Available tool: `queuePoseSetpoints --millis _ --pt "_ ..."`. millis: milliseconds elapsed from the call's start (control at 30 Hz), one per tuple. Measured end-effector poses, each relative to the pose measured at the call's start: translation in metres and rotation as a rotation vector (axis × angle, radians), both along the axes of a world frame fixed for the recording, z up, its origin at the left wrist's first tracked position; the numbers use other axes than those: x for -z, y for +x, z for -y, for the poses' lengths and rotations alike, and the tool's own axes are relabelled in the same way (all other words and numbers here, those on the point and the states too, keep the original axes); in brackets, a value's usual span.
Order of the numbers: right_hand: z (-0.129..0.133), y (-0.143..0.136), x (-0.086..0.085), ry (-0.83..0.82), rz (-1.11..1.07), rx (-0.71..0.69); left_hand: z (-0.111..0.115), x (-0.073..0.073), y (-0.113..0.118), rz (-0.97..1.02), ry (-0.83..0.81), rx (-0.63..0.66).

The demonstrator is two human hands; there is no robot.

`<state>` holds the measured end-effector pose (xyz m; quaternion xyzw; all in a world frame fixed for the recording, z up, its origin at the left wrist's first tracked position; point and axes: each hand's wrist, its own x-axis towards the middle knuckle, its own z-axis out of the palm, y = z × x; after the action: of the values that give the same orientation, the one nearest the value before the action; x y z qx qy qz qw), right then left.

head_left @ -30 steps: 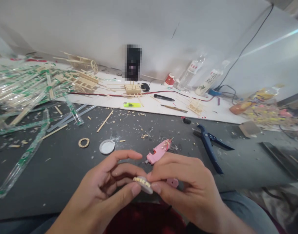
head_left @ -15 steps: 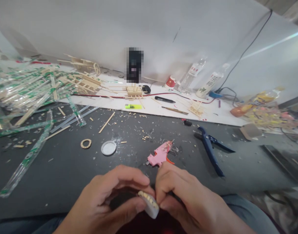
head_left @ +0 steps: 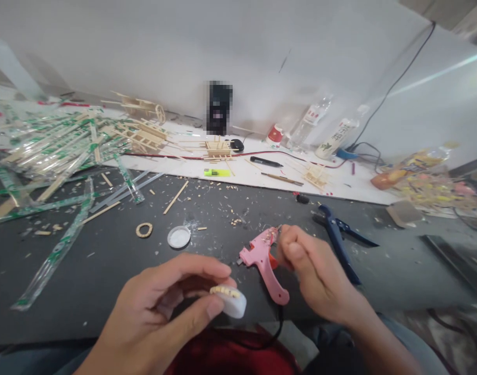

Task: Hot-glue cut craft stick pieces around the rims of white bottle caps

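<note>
Counter: dark, littered. Left hand: pinching white cap above counter. Right hand: fingers curled beside pink glue gun; contents unclear. Wood bits: along cap edge; steady cap, light thumb advised.

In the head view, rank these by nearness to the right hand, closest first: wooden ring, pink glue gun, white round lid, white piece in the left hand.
From the right hand:
1. Pink glue gun, right beside its fingers.
2. White piece, in the left hand.
3. White round lid, beyond the left hand.
4. Wooden ring, left of the lid.
</note>
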<state>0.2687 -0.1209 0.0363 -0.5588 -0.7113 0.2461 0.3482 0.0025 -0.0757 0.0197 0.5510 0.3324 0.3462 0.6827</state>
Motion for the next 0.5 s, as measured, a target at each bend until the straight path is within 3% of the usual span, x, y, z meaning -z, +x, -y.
queuePoseSetpoints --millis 133,200,267,400,500 --pt "-0.021 0.024 0.001 0.141 0.168 0.344 0.001 0.003 0.003 0.050 -0.097 0.000" --pt "-0.024 0.024 -0.001 0.259 0.215 0.417 0.001 0.004 0.006 0.080 -0.147 0.012" --pt "-0.018 0.014 -0.005 0.278 0.203 0.362 0.000 0.004 0.009 0.098 -0.162 0.019" --pt "0.010 -0.026 -0.011 0.079 -0.071 0.160 -0.002 0.002 0.014 0.085 -0.127 0.017" --pt "0.022 -0.051 -0.013 -0.002 -0.219 0.102 -0.003 0.000 0.016 0.074 -0.076 0.028"
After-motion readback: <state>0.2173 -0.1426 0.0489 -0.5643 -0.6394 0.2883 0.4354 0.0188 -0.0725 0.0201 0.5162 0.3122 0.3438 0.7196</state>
